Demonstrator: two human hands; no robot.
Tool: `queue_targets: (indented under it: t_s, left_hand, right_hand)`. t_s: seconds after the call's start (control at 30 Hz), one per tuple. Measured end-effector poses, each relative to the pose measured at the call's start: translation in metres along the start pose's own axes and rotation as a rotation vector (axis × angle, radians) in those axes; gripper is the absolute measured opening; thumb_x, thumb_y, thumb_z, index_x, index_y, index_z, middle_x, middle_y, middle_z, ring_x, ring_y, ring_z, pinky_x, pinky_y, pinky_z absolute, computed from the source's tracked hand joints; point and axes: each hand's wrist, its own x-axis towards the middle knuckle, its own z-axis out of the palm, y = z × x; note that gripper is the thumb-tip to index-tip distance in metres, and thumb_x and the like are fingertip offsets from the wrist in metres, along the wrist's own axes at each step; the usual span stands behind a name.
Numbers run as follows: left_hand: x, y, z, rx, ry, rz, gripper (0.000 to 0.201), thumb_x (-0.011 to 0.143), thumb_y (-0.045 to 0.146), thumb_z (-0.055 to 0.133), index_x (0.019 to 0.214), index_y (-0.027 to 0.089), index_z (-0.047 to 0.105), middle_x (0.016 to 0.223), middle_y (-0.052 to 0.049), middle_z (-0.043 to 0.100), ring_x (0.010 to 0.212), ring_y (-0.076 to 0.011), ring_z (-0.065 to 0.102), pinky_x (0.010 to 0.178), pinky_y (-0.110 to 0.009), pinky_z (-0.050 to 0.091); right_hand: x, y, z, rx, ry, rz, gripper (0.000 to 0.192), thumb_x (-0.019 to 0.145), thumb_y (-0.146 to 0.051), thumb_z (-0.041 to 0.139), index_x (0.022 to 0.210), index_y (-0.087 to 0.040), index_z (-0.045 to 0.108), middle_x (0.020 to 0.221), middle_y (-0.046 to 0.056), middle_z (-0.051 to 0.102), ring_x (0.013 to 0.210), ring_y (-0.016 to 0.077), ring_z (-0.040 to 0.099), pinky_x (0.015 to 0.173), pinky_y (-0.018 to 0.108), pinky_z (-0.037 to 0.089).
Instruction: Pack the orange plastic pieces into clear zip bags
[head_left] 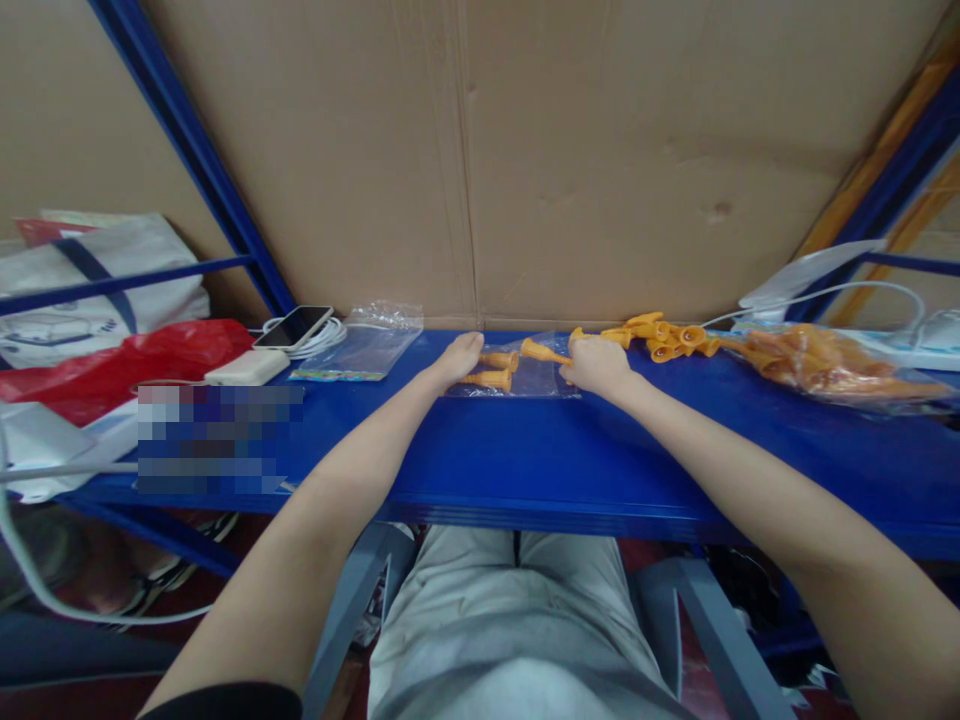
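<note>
Both hands out over the blue worktop [525, 450], close to its far edge against the cardboard backing [480, 150]. Left hand [459, 357] flat on the mouth end of a small clear bag [517, 378], fingers together and pressing it down; two orange plastic pieces [491, 370] already lying inside, just beside those fingertips. Right hand [596, 365] closed round another orange piece [541, 351], fingers clamped on its wider end, narrow tip pointed toward the bag's opening and not yet fully in. Judged from this: bagging partly done, two pieces in, a third on its way, count per bag impossible to tell. Plenty left, by the look of it: a loose heap of orange pieces [667, 337] just right of the right hand along the far edge, and a larger clear sack of the same pieces [817, 365] farther toward the right end. Spare empty clear bags [360, 345] left of the hands, near a phone [294, 326] on a coil of white cable. Red plastic bag [112, 365] and a white tote [97, 280] at the left end, well apart from the work.
</note>
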Motion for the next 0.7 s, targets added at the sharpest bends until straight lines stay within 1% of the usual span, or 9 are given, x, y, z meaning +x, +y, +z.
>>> queue_targets:
  t_s: [0.1,0.17,0.33,0.47,0.57,0.6,0.63,0.67,0.7]
  left_hand:
    - [-0.002,0.007,-0.003,-0.057,-0.039,-0.056,0.057,0.102,0.028,0.014,0.140,0.010,0.052,0.149,-0.010,0.050,0.142,-0.0171,0.042,0.116,-0.029,0.032]
    - [-0.004,0.012,-0.003,-0.081,-0.043,-0.081,0.057,0.103,0.028,0.014,0.143,0.010,0.049,0.152,-0.010,0.046,0.144,-0.0163,0.038,0.118,-0.028,0.029]
    - [-0.005,0.017,0.001,-0.123,-0.059,-0.061,0.057,0.103,0.031,0.011,0.148,0.012,0.043,0.156,-0.008,0.040,0.146,-0.0144,0.035,0.119,-0.028,0.027]
    - [-0.004,0.018,0.005,-0.128,-0.026,-0.054,0.057,0.104,0.032,0.010,0.146,0.016,0.045,0.155,-0.005,0.042,0.146,-0.0145,0.034,0.118,-0.027,0.029]
    - [-0.003,0.018,0.007,-0.196,0.010,-0.063,0.056,0.103,0.030,0.011,0.141,0.016,0.050,0.152,-0.005,0.048,0.145,-0.0161,0.037,0.117,-0.028,0.031]
    - [-0.003,0.017,0.007,-0.236,0.023,-0.070,0.055,0.103,0.030,0.012,0.139,0.016,0.052,0.149,-0.006,0.051,0.144,-0.0169,0.039,0.117,-0.029,0.032]
    - [-0.002,0.017,0.008,-0.282,0.038,-0.079,0.055,0.103,0.031,0.014,0.137,0.015,0.053,0.147,-0.007,0.054,0.142,-0.0180,0.041,0.116,-0.030,0.032]
    - [-0.002,0.016,0.009,-0.330,0.057,-0.088,0.054,0.103,0.032,0.016,0.135,0.014,0.055,0.144,-0.009,0.057,0.141,-0.0192,0.042,0.116,-0.030,0.032]
    - [-0.001,0.015,0.010,-0.381,0.079,-0.098,0.052,0.103,0.032,0.018,0.134,0.012,0.055,0.142,-0.011,0.058,0.140,-0.0204,0.043,0.116,-0.031,0.032]
  right_hand:
    - [0.001,-0.004,0.003,0.004,0.017,-0.011,0.038,0.085,-0.020,0.050,0.114,-0.005,0.070,0.112,0.025,0.071,0.109,0.0318,0.067,0.087,0.035,0.051]
    - [0.001,-0.007,0.004,0.003,0.014,-0.024,0.038,0.086,-0.019,0.048,0.114,-0.004,0.070,0.114,0.026,0.070,0.110,0.0322,0.067,0.087,0.035,0.051]
    - [0.002,-0.011,0.006,0.050,0.016,-0.031,0.038,0.087,-0.021,0.050,0.115,-0.006,0.070,0.110,0.025,0.071,0.110,0.0319,0.067,0.088,0.034,0.051]
    - [0.008,-0.010,0.014,0.170,0.012,0.021,0.036,0.088,-0.025,0.054,0.117,-0.010,0.068,0.109,0.021,0.073,0.109,0.0310,0.068,0.087,0.035,0.052]
    - [0.014,-0.006,0.023,0.340,0.032,0.033,0.036,0.087,-0.027,0.059,0.119,-0.013,0.067,0.108,0.016,0.073,0.107,0.0296,0.069,0.087,0.035,0.053]
    - [0.017,-0.004,0.026,0.419,0.039,0.032,0.037,0.086,-0.027,0.062,0.121,-0.014,0.065,0.106,0.015,0.074,0.102,0.0279,0.070,0.085,0.035,0.054]
    - [0.019,-0.002,0.029,0.513,0.040,0.038,0.040,0.086,-0.026,0.064,0.124,-0.014,0.063,0.100,0.012,0.074,0.092,0.0253,0.072,0.080,0.033,0.056]
    - [0.020,-0.001,0.031,0.620,0.031,0.054,0.043,0.086,-0.025,0.065,0.128,-0.015,0.059,0.093,0.009,0.074,0.079,0.0216,0.072,0.072,0.031,0.057]
    - [0.022,-0.001,0.034,0.741,0.012,0.081,0.046,0.086,-0.023,0.066,0.130,-0.015,0.056,0.083,0.006,0.073,0.064,0.0173,0.068,0.062,0.028,0.056]
